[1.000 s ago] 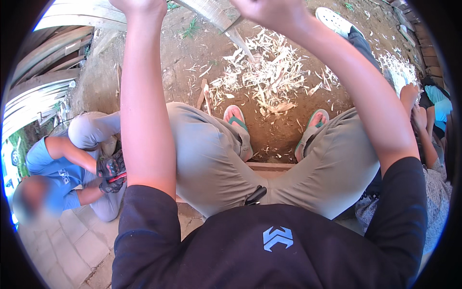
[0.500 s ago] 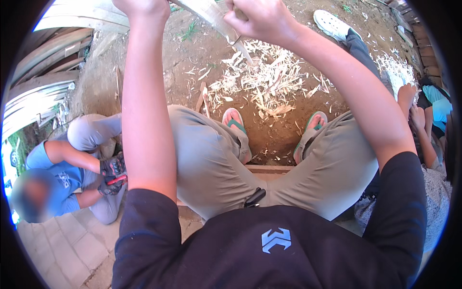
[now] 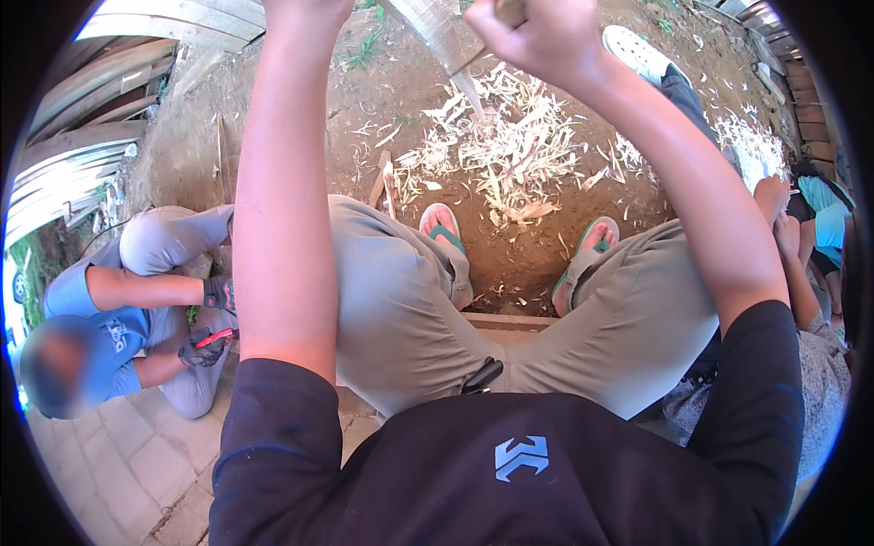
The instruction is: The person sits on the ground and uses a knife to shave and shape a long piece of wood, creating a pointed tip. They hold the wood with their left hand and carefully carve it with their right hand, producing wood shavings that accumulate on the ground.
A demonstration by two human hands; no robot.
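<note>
A long pale strip of wood slants down from the upper edge, its narrow tip over a heap of shavings. My right hand is closed around the tan handle of a knife. The thin blade, seen almost edge-on, lies against the right side of the strip. My left hand is at the upper edge near the strip's top end. Its fingers are cut off by the picture's edge, so its grip is hidden.
My sandalled feet rest on the dirt below the shavings. At left a person in blue crouches, gloved, holding a red-handled tool. Other people sit at right, one white shoe stretched out. Stacked planks stand at upper left.
Both my hands have moved to the right, and the strip of wood has shifted right with them. The person at left has moved their gloved hands apart a little.
</note>
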